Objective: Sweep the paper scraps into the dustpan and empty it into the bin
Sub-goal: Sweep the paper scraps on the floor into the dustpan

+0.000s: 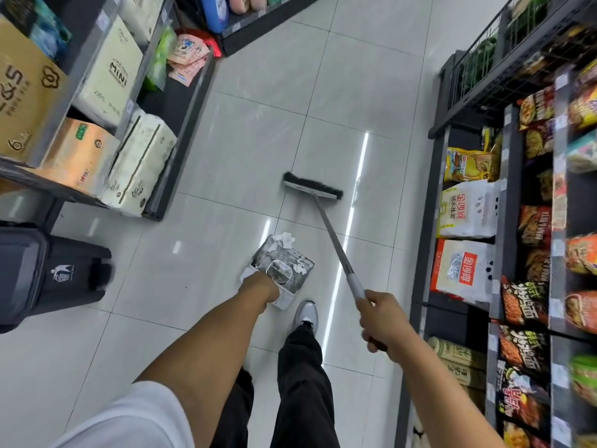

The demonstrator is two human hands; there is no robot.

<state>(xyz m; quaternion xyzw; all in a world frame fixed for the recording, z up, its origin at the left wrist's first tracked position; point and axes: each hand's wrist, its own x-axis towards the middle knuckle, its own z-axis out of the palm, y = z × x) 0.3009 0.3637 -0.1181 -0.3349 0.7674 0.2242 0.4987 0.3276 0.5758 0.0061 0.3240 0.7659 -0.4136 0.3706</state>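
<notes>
A grey and white dustpan (284, 258) rests on the tiled floor in front of my foot, and my left hand (260, 284) grips its near end. White paper scraps (285, 239) lie on the pan's far lip, with a few more inside it. My right hand (379, 318) holds the grey handle of a broom (311, 186). The broom's dark bristle head sits on the floor beyond the pan, slightly right, apart from the scraps. A dark grey bin (55, 273) with a white logo stands at the left, its lid down.
Shelves with tissue packs and cartons (129, 163) line the left of the aisle. A snack and noodle rack (517, 253) runs along the right. A dark shelf base (255, 30) stands at the far end. My grey shoe (306, 313) is just behind the dustpan.
</notes>
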